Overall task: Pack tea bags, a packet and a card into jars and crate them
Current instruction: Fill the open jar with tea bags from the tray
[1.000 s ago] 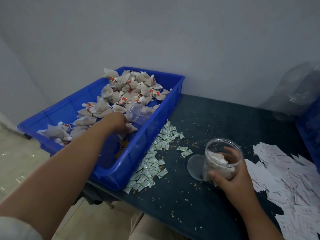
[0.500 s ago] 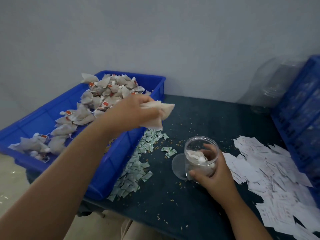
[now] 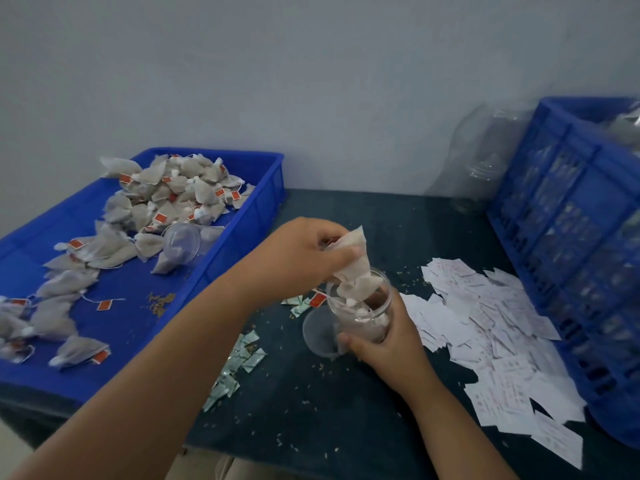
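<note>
Swung across from the tray [image 3: 252,220], my left hand [image 3: 298,259] now pinches tea bags [image 3: 353,271], their ends dipping into the jar [image 3: 363,317] just below, gripped by my right hand [image 3: 388,344]; mid-fill, I judge.

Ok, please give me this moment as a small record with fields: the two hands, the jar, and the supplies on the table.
left hand: grips a bunch of tea bags at the jar's mouth
right hand: holds the jar
jar: open, some bags inside
lid: beside the jar
tray: blue, holds the loose bags
packets: scattered between tray and jar
cards: heap right of jar
crate: blue, far right
</note>
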